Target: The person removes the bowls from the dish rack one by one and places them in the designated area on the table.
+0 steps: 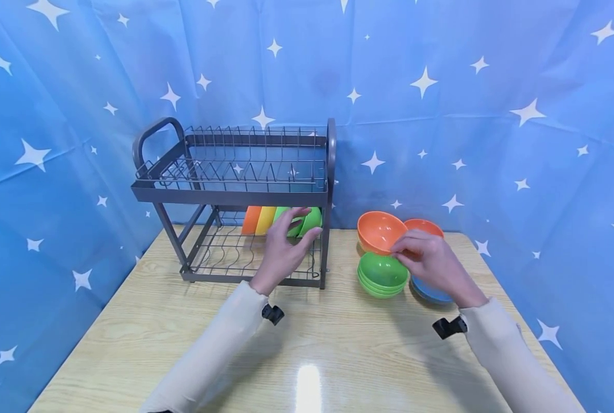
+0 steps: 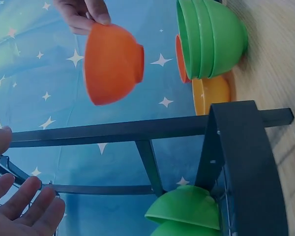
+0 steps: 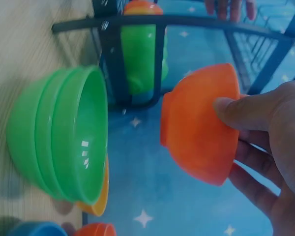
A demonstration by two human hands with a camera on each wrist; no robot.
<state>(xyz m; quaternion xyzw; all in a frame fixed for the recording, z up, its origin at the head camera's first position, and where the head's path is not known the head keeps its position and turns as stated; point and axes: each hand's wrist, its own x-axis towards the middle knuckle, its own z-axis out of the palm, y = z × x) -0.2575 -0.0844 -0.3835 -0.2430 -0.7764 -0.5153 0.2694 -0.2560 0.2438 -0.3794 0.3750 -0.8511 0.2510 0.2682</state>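
orange bowl [image 1: 378,231], green bowls [image 1: 383,275], star-patterned blue cloth [image 1: 493,86]

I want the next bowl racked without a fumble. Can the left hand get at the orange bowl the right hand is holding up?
Probably yes: the left hand is open by the rack, and only its corner post stands before the orange bowl.

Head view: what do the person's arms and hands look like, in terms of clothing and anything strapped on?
Both arms wear long cream sleeves to the wrists. A small black clip-like mount sits at each cuff. The left hand and right hand are bare: no gloves, rings or markings visible.
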